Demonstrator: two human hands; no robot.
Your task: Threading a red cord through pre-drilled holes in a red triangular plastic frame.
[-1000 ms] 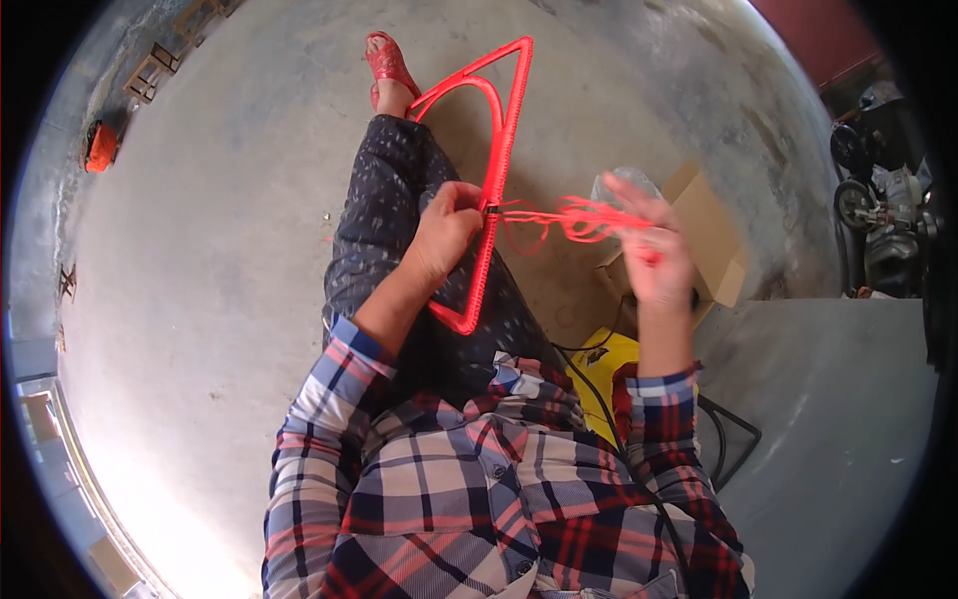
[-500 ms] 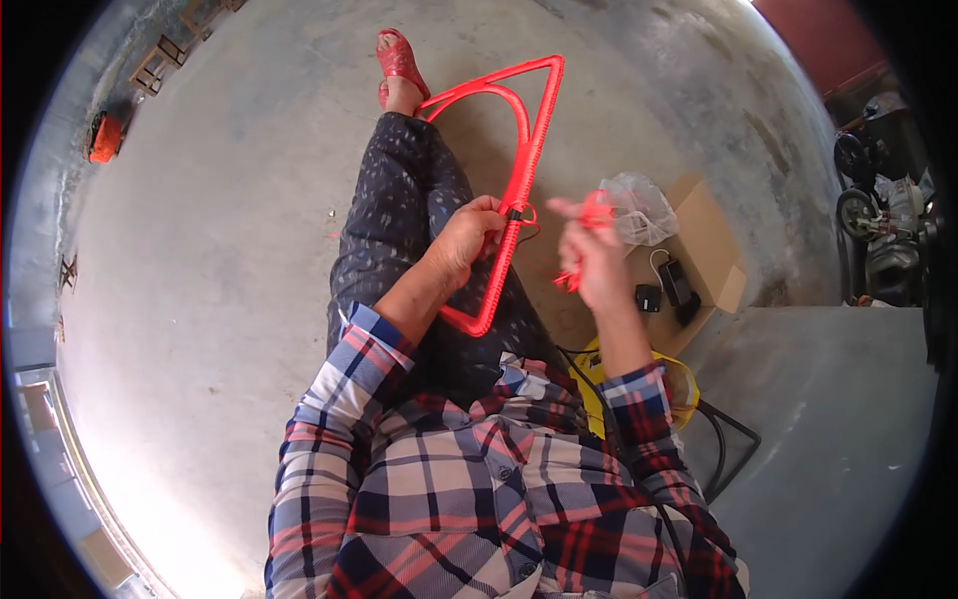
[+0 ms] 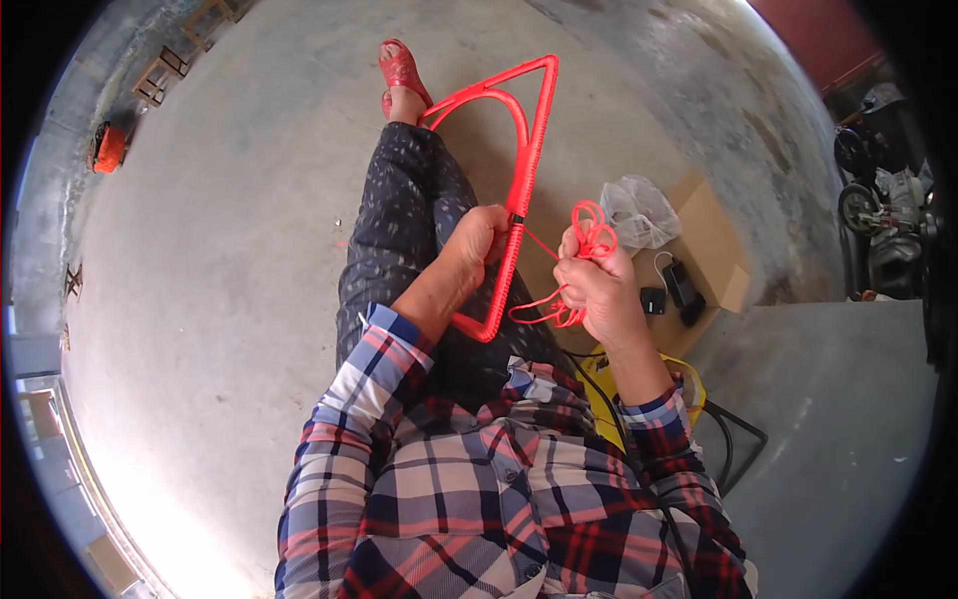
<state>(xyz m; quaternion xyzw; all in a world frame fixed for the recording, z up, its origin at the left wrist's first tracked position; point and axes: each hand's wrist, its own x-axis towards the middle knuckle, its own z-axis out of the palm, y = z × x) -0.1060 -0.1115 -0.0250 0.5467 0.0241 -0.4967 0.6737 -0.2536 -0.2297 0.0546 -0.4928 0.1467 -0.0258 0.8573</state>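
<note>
A red-wrapped frame [image 3: 542,120] with a pointed corner and a curved inner bar rests upright over my legs. My left hand [image 3: 477,240] grips its long side, just beside a short dark bare gap in the wrapping. My right hand [image 3: 597,285] is closed around a looped bundle of red cord [image 3: 596,232], held to the right of the frame. One strand runs taut from the bundle to the frame near the dark gap. Loose loops hang below my right fist.
An open cardboard box [image 3: 714,245] on the floor at right holds black devices [image 3: 683,290]. A clear plastic bag [image 3: 639,212] lies against it. A yellow seat-like thing [image 3: 607,419] and black cable are near my right forearm. Small wooden stools [image 3: 160,76] stand far left.
My right hand has closed into a fist around the cord bundle, and the strand to the frame has drawn straight. The frame has barely moved.
</note>
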